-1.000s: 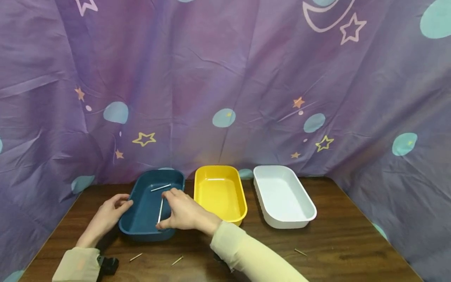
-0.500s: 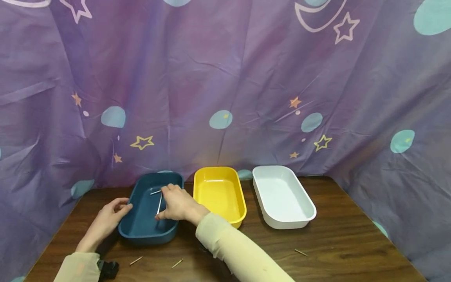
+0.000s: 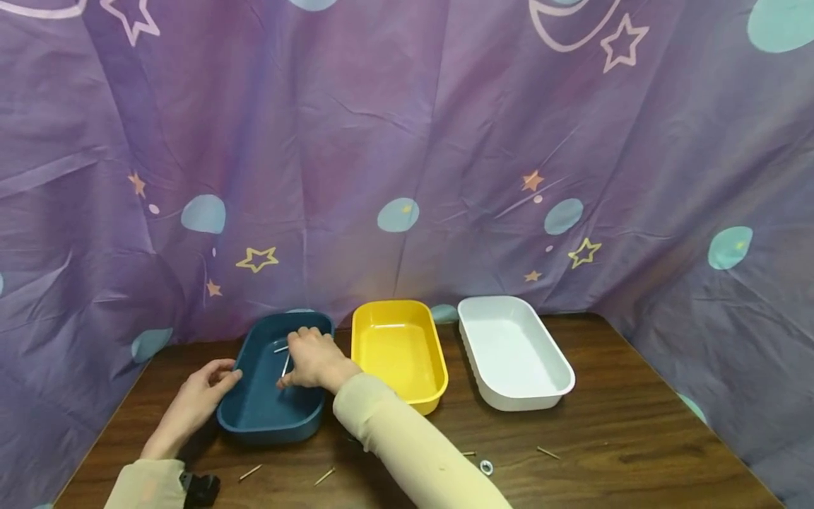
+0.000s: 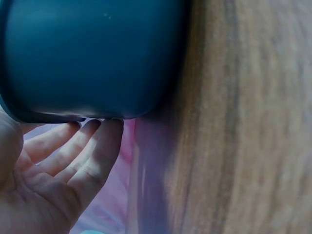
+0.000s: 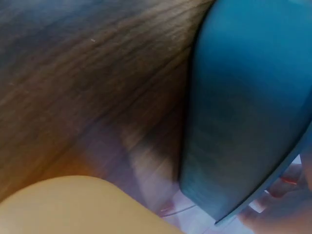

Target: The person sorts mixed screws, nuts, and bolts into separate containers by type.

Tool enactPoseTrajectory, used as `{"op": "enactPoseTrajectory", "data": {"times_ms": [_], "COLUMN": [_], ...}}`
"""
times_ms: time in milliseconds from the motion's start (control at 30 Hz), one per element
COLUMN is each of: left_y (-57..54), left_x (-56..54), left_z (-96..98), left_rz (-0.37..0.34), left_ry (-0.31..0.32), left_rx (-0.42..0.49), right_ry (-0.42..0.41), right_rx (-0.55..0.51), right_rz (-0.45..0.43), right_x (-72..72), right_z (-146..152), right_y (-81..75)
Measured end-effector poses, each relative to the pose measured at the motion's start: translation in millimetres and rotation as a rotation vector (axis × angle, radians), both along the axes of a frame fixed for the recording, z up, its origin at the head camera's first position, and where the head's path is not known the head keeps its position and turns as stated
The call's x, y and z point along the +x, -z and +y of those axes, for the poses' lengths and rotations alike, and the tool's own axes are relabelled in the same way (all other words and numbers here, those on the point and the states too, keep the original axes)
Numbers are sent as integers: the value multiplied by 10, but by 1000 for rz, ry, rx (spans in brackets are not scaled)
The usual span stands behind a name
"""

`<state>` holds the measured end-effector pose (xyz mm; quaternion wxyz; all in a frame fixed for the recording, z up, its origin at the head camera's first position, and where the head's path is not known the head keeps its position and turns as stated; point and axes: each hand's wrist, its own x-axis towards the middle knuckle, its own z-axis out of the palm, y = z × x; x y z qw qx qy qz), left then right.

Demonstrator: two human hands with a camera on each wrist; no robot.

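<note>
Where the thumb and fingers of the right hand (image 3: 314, 357) are spread apart in a wide span, the long rod (image 3: 285, 364) is held by its two ends, the near end at the thumb and the far end at the fingers. The long rod is located within the blue tray (image 3: 267, 433), over the middle of its floor; whether the floor is touched cannot be told. At the left side of the same tray, the rim is lightly held by the left hand (image 3: 200, 392), with the thumb laid over the edge and the fingers placed against the outside.

Handling: the rod is judged to be metal — stiff, fairly light, not fragile, but smooth enough to slip or roll if pressure is applied unevenly. A hold at both ends is considered workable; a pinch at mid-length is expected to be easier to balance. The tray is judged to be rigid, light plastic, best steadied by the rim.

Appearance: the rod is straight, slender and pale silver, and is set off clearly against the dark blue floor. Its ends are hidden by the fingertips, so the presence of a head cannot be confirmed. A second rod (image 3: 280, 349), also pale, is seen just beyond — partly covered by the right hand.
</note>
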<state>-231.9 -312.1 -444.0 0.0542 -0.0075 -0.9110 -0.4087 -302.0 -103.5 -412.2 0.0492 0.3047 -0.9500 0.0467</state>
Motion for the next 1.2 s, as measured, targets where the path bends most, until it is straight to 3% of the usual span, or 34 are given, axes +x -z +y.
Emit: {"op": "enactPoseTrajectory", "data": {"times_ms": [400,567,933,1200], "left_y": [74,51,-1,-30], "left_x": [28,22,39,33], "left_z": [21,23,-4,19], "left_rz": [-16,-4,13,35], "left_ry": [-6,6,3,3], "left_rx": [2,9,-17,-13], "right_ry": [75,81,-51,-232], "right_rx": [9,-30,50,128], "right_rz": [-88,-128,-17,79], "right_x": [41,25,39,192], "right_z": [-37,6,228,531], "right_y": [43,-42,-380,-584]}}
